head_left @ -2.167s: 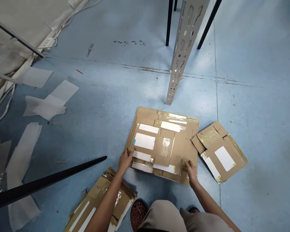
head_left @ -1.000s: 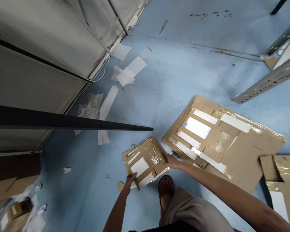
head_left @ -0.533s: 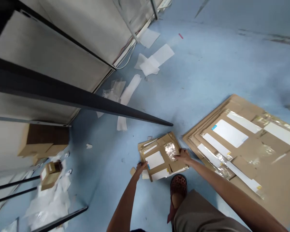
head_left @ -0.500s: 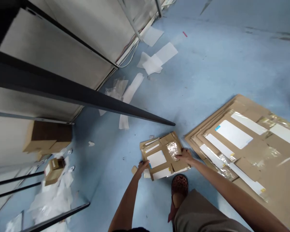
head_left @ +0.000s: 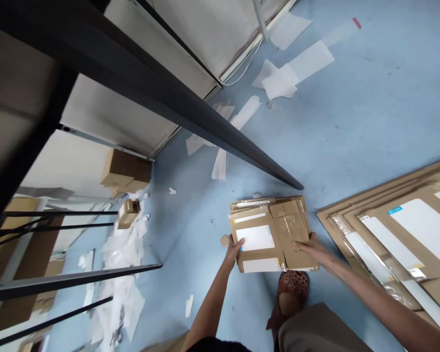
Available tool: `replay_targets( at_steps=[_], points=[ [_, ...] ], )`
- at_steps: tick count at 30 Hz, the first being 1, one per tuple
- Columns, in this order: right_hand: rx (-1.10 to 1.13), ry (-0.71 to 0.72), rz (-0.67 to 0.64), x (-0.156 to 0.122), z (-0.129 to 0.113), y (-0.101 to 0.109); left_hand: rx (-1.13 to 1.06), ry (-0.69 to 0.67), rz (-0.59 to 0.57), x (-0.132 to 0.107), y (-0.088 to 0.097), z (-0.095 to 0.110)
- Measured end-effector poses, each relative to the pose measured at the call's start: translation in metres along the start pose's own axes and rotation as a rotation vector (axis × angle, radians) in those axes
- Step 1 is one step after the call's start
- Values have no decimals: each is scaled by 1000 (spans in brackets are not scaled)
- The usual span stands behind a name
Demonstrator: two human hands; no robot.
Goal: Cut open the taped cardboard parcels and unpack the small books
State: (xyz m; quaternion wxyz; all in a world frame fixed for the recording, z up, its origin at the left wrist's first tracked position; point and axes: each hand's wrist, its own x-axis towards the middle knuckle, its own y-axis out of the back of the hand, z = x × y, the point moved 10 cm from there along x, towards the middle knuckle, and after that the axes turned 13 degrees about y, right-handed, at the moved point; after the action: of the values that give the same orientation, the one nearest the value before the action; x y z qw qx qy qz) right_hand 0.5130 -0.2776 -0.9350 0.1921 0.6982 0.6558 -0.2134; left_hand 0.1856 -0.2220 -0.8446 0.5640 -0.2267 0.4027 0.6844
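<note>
A small stack of flattened cardboard (head_left: 269,234) with white labels and clear tape lies on the blue floor (head_left: 190,313), right in front of my feet. My left hand (head_left: 235,249) grips its near left edge, with the fingers on the top face. My right hand (head_left: 310,247) holds its right edge, near the lower corner. A patterned sandal (head_left: 292,293) shows just below the stack. To the right, a larger pile of flattened cardboard (head_left: 396,244) lies close to my right forearm, with its far part cut off by the frame.
Black metal bars (head_left: 168,98) cross the view above the stack, with pale shelving panels (head_left: 106,112) behind them. Loose white sheets (head_left: 289,63) lie at the top. A small cardboard box (head_left: 128,213) sits among white wrapping scraps (head_left: 117,274) at the left.
The view has swung, pushing the large pile toward the right edge. The small stack now looks squarer and more neatly stacked between my hands, which stay on it.
</note>
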Motion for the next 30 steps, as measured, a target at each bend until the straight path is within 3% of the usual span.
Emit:
replay_targets(
  at_steps=[3, 6, 8, 11, 14, 17, 21, 24, 27, 30],
  points=[
    [85, 16, -41, -6, -18, -9, -8, -94, 61, -24, 20, 17],
    [83, 36, -23, -18, -35, 9, 19, -179, 95, -48, 20, 36],
    [126, 73, 4, -33, -49, 33, 54, -221, 86, -62, 3, 47],
    [212, 98, 82, -69, -67, 83, 104, -272, 43, -76, -41, 61],
    [225, 76, 267, -113, -74, 143, 174, -314, -60, -79, -108, 78],
    [252, 47, 469, -154, -65, 200, 287, -340, -227, -74, -201, 96],
    [329, -12, 705, -198, -25, 259, 536, -414, -428, -77, -344, 115],
    [349, -82, 865, -219, 13, 285, 735, -473, -555, -88, -437, 115],
    [312, -135, 958, -222, 43, 290, 872, -553, -597, -94, -493, 110],
    [276, -201, 993, -215, 64, 281, 955, -579, -565, -87, -511, 103]
  ],
)
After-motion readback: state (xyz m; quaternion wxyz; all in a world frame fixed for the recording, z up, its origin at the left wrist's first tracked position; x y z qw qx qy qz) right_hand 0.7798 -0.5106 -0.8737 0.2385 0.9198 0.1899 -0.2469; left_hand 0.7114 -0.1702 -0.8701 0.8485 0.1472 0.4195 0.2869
